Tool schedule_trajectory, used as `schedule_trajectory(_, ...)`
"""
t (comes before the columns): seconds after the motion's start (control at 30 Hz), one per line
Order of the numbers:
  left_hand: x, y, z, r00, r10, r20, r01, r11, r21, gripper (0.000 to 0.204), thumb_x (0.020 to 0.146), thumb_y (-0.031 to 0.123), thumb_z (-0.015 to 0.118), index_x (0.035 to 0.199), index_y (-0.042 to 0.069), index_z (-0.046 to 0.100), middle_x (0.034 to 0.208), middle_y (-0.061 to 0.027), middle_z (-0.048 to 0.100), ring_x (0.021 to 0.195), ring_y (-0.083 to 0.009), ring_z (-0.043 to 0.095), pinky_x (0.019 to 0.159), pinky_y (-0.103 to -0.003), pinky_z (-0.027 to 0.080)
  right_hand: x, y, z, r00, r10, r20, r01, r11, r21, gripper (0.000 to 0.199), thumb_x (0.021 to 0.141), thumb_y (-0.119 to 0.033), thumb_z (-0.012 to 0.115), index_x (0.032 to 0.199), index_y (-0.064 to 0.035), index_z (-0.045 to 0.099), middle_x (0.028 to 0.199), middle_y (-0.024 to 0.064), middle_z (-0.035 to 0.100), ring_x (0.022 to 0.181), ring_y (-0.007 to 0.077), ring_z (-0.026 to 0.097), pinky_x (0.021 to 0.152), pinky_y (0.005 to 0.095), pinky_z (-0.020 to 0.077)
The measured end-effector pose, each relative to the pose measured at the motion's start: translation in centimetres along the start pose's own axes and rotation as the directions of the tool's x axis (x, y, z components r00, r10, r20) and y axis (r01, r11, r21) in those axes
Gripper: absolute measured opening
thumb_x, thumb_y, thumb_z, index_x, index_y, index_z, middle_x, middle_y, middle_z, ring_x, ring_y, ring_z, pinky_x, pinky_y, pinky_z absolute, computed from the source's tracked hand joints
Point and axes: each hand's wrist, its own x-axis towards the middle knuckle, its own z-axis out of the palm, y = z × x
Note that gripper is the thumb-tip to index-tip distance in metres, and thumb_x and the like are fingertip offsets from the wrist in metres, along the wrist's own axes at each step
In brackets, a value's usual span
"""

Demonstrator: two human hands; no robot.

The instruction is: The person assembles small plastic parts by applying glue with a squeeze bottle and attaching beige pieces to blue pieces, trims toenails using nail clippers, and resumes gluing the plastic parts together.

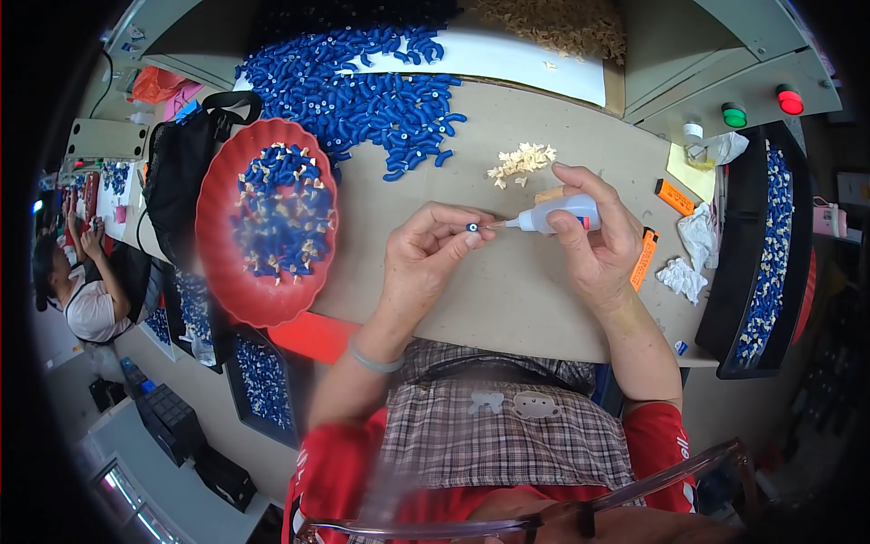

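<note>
Between the fingertips of my left hand [421,254] is a small blue curved piece [473,228] with a pale round end. My right hand [600,240] grips a translucent squeeze bottle [548,216] lying sideways, its thin nozzle pointing left close to the blue piece. Whether the tip touches the piece is too small to tell. Beyond my hands lies a small heap of cream-coloured pieces [521,163]. To the left stands a red scalloped tray [217,227] holding blue pieces with cream pieces on them.
Loose blue pieces [381,118] spread over the back of the table. Orange cutters [673,196] and crumpled tissue [696,234] lie at the right, by a black bin [725,299] of blue and cream pieces. A black bag [177,181] sits left; another person [91,295] works farther left.
</note>
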Motion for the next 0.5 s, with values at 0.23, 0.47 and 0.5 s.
schedule_trajectory(0.23, 0.0, 0.1, -0.2, 1.0, -0.018, 0.018, 0.018, 1.0, 0.0, 0.014, 0.086, -0.006, 0.058, 0.099, -0.005, 0.055, 0.104, -0.0179, 0.063, 0.093, -0.0203, 0.063, 0.084, -0.03, 0.052, 0.5, 0.2, -0.5, 0.903, 0.421, 0.088, -0.424, 0.835, 0.351, 0.031, 0.083, -0.008, 0.067, 0.112, -0.002, 0.057, 0.089, 0.0074, 0.064, 0.074, 0.0102, 0.061, 0.064, 0.022, 0.0502)
schedule_trajectory(0.47, -0.6, 0.1, -0.3, 0.999, -0.033, 0.006, 0.033, 0.999, 0.024, 0.014, 0.086, -0.005, 0.057, 0.1, -0.005, 0.056, 0.104, -0.0179, 0.063, 0.093, -0.0208, 0.064, 0.084, -0.03, 0.052, 1.5, 2.7, -0.2, 0.887, 0.446, 0.121, -0.437, 0.726, 0.531, 0.037, 0.081, -0.002, 0.067, 0.113, -0.0016, 0.048, 0.096, 0.0079, 0.06, 0.079, 0.011, 0.06, 0.068, 0.024, 0.05)
schedule_trajectory(0.5, -0.7, 0.2, -0.4, 0.999, -0.039, 0.004, 0.039, 0.999, 0.03, 0.014, 0.086, -0.005, 0.057, 0.1, -0.005, 0.056, 0.103, -0.0178, 0.063, 0.092, -0.0207, 0.064, 0.084, -0.03, 0.052, 1.6, 2.9, -0.1, 0.883, 0.449, 0.137, -0.46, 0.769, 0.443, 0.034, 0.081, 0.0, 0.066, 0.11, -0.0025, 0.049, 0.095, 0.0061, 0.059, 0.081, 0.0107, 0.059, 0.069, 0.0237, 0.0507)
